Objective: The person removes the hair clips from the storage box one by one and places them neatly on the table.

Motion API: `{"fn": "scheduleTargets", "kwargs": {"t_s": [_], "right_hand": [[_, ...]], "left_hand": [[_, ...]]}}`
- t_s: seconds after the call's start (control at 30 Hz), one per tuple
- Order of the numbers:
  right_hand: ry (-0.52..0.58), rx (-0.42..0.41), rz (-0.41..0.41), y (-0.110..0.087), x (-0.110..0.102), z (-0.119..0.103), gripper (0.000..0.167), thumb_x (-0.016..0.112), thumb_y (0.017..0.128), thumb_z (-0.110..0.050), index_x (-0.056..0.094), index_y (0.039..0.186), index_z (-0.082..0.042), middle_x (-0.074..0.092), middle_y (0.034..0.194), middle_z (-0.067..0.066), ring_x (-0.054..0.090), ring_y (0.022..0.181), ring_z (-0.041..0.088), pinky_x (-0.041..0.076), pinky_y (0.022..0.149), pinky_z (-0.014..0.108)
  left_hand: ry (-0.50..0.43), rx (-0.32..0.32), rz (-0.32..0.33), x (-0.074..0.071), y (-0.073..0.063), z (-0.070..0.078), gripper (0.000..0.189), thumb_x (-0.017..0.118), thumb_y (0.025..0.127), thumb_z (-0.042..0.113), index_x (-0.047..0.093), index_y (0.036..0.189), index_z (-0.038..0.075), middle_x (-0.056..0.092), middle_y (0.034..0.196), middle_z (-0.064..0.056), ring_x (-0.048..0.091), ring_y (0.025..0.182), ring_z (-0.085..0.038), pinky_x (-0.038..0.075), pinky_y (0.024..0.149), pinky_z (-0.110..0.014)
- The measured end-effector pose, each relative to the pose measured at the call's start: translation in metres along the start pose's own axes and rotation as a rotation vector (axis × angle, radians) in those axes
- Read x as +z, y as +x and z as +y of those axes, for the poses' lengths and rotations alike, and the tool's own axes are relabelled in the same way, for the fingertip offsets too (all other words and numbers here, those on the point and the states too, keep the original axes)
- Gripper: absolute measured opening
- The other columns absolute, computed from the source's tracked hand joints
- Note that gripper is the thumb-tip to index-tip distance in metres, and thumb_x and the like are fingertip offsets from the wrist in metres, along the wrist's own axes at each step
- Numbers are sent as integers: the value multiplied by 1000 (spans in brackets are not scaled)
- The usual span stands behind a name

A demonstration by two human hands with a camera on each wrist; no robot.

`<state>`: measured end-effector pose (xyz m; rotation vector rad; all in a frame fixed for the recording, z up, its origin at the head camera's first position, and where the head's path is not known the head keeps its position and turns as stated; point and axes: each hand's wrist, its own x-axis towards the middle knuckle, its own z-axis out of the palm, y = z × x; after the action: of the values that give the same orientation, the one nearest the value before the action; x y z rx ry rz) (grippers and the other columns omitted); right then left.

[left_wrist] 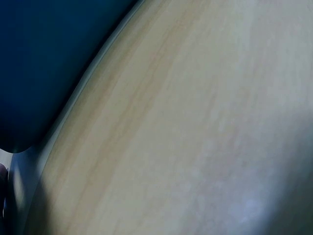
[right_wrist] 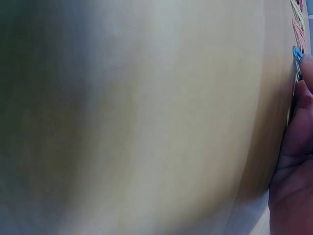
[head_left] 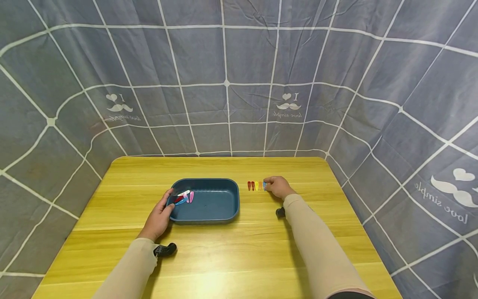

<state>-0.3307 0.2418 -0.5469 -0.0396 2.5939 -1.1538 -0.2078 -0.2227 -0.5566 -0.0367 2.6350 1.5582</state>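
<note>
At the left end of a dark blue tray (head_left: 205, 206), my left hand (head_left: 158, 219) grips the rim, the thumb lying over the edge. Inside by that end lies a loose heap of snap hair clips, among them a white clip (head_left: 184, 193), a pink clip (head_left: 191, 197) and a blue clip (head_left: 181, 201). To the right of the tray, my right hand (head_left: 278, 186) pinches another blue snap hair clip (right_wrist: 297, 53) at the table. It stands at the right end of a row with an orange clip (head_left: 260, 186), a yellow clip (head_left: 256, 185) and two dark red clips (head_left: 252, 186).
The wooden table (head_left: 231, 257) has rounded far corners. A grey curtain (head_left: 201, 104) with white lines hangs behind it and along both sides. Black wrist devices show on the left wrist (head_left: 165, 250) and beside the right wrist (head_left: 280, 213).
</note>
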Motion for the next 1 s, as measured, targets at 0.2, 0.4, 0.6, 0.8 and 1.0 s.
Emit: {"fn": "scheduleTargets", "kwargs": {"t_s": [0.2,0.4,0.6,0.8,1.0], "right_hand": [[16,-5,3,2,-3,0,42,64,103,-16,65,143,-4,66,143,16,61,130,32,50,112,49],[5,-49,61,4,-6,-12,40,63,104,-17,65,141,-2,70,133,16,64,119,32,54,99,45],[-57,-168,22,3,-2,-50,44,61,107,-21,60,148,-3,71,131,14,68,115,29,57,99,47],[-84,-221,-18,1,9,-87,47,62,107,-23,57,151,-6,71,133,13,67,125,31,57,104,45],[-113,-265,-26,-3,20,-111,46,65,106,-22,60,150,-10,72,135,11,69,125,28,55,108,44]], "left_hand": [[-5,-2,0,0,-1,1,59,41,113,25,24,169,30,19,176,-15,16,163,-43,15,130,-66],[-9,1,-5,0,-3,3,59,40,113,22,23,170,29,19,176,-16,16,162,-44,15,130,-66],[-16,16,0,0,-3,3,59,40,113,21,24,170,27,20,175,-17,17,162,-44,15,130,-66],[-27,49,-1,1,-1,-1,59,41,113,19,25,169,23,22,175,-18,18,162,-44,16,130,-66],[-33,49,4,0,0,-3,59,42,113,19,26,169,25,23,174,-18,19,162,-44,16,129,-66]]}}
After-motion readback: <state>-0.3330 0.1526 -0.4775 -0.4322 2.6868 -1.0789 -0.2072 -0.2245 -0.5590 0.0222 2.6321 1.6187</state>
